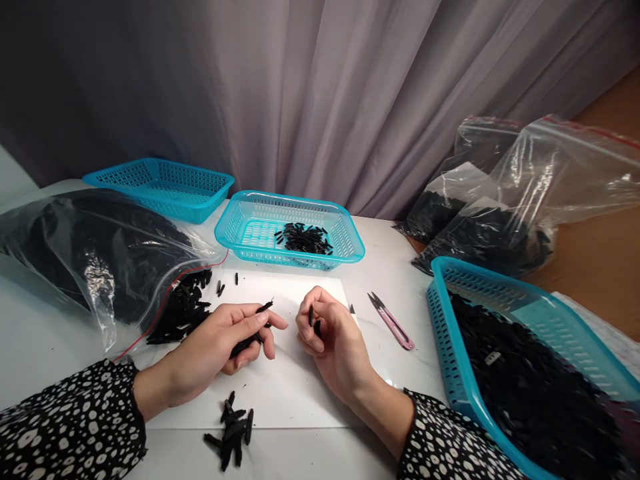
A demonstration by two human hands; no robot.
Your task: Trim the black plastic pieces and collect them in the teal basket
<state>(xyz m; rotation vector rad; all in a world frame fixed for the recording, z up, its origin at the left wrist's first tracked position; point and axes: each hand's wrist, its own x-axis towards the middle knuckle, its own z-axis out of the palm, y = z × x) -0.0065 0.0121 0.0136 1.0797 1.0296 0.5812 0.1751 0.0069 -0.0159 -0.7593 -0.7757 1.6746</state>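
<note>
My left hand (220,340) is closed round several small, narrow black pieces (243,347). One more black piece (265,307) with a thin thread-like tip is pinched between its thumb and index finger. Facing it, my right hand (335,333) has its fingers curled round small black pieces (317,327), which are partly hidden. Both hands are above a white sheet (295,393). Just beyond the right hand a small dark pointed tip (352,309) shows; the rest of it is hidden. Pink-handled thread snips (391,321) lie to its right.
A loose pile of black pieces (231,430) lies near the front edge, another (185,307) at the mouth of a bulky clear bag (100,253). A blue basket (290,259) behind holds some. A fuller basket (440,333) and zip bags (500,227) are right; another basket (200,210) stands back left.
</note>
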